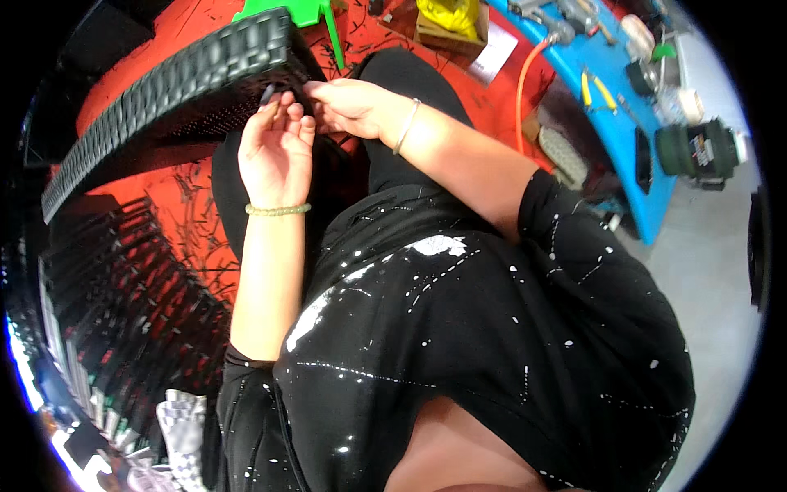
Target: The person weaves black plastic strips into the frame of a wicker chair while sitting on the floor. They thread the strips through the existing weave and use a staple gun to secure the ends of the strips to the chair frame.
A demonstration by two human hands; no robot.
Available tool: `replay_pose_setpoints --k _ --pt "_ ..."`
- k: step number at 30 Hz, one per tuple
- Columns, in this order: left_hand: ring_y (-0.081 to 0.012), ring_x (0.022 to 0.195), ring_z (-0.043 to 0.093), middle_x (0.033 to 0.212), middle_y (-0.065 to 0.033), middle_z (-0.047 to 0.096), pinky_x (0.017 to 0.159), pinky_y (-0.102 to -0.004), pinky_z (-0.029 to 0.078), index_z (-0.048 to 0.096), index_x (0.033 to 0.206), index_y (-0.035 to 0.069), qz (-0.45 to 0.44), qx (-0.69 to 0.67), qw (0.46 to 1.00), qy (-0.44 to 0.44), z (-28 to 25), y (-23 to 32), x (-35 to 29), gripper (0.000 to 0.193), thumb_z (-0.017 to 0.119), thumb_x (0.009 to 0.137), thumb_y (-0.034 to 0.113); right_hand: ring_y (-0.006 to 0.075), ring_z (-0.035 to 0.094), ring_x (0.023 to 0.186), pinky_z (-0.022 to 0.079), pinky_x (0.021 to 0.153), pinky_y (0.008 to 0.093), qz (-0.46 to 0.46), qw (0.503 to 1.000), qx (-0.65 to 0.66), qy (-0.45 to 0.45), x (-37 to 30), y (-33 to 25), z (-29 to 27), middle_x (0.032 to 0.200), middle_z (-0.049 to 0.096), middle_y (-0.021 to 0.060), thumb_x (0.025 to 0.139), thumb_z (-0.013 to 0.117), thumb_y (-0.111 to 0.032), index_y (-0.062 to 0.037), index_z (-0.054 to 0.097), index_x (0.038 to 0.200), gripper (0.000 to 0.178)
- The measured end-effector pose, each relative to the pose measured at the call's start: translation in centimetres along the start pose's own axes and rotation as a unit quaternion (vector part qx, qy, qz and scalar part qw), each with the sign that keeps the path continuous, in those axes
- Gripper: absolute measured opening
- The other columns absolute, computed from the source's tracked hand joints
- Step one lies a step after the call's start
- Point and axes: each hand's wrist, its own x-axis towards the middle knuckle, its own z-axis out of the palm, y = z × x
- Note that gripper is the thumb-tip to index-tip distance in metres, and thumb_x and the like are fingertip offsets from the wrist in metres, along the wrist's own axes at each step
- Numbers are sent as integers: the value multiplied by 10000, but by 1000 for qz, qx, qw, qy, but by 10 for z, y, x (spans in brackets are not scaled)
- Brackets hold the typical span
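A long, curved black woven panel point(172, 82) stretches from the upper middle down to the left, its braided strips catching the light. At its right end both of my hands meet. My left hand point(279, 152) has its palm turned up and its fingers curled at the panel's underside, with a small dark piece at the fingertips that I cannot make out. Close beside it, my right hand point(351, 107) closes on the panel's end edge, its fingertips partly hidden. Beads circle my left wrist and a bangle my right.
Black strip scraps litter the red floor covering point(184, 197). Many dark strips point(123, 303) are heaped at left. A green stool point(307, 12) stands ahead, near a box with a yellow bag point(449, 16). On the blue table point(574, 66) at right lie pliers point(598, 90) and other tools.
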Motion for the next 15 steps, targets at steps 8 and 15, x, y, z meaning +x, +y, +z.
replay_pose_setpoints --k 8,15 --pt "-211 816 549 896 -127 586 750 -363 458 555 914 -11 -35 -44 996 70 16 1 -7 217 563 808 178 118 562 926 415 776 246 -26 998 49 -27 -4 -14 -2 1031 636 23 930 499 -267 -121 644 1055 241" --pt "-176 672 531 811 -92 587 617 -308 448 554 914 -15 -140 52 982 113 9 13 0 234 475 885 203 124 586 910 421 789 274 13 999 29 -28 -10 -10 -9 938 659 9 901 552 -323 -105 667 996 264"
